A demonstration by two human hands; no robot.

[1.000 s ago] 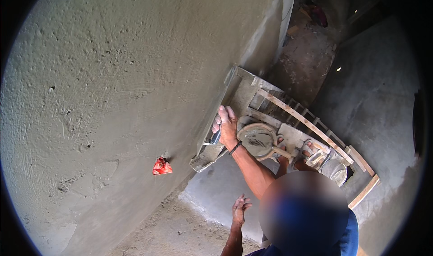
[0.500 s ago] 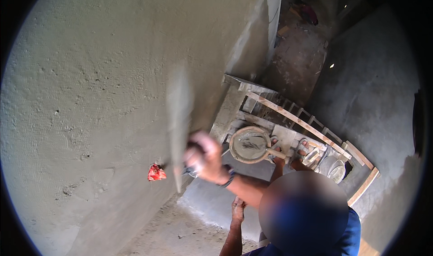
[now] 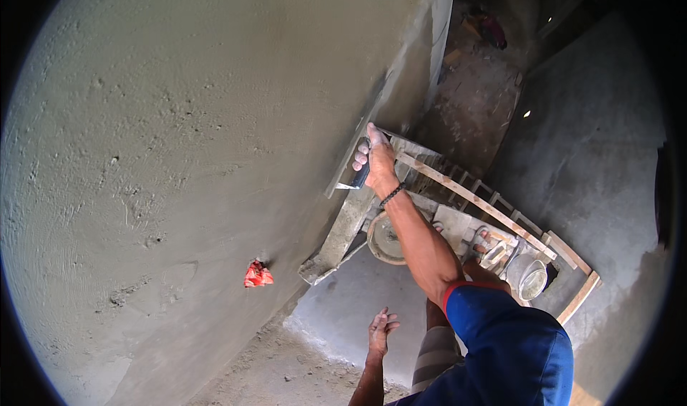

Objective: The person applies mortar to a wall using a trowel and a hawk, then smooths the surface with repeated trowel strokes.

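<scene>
With bent fingers, my right hand [image 3: 378,159] grips a long flat plastering trowel [image 3: 346,167] by its dark handle. The metal blade stands on edge, lying along the grey plastered wall [image 3: 236,141] near its far right corner; whether its whole face touches the plaster cannot be seen. Lower down, close to my body, my left hand [image 3: 381,330] hangs in the air with fingers apart, coated in pale dust and holding nothing. A red plastic wrapper [image 3: 258,274] sticks out from the wall's lower part.
A round basin [image 3: 373,245] of wet mortar is partly covered by my right forearm. Beyond my feet stand wooden rails [image 3: 472,190] and a pale bucket [image 3: 531,278]. A concrete ledge [image 3: 336,241] runs beside the wall. A second grey wall [image 3: 594,134] rises at right.
My right hand has swung the trowel up and right, from the middle of the wall to its far corner. The left hand's fingers have spread out.
</scene>
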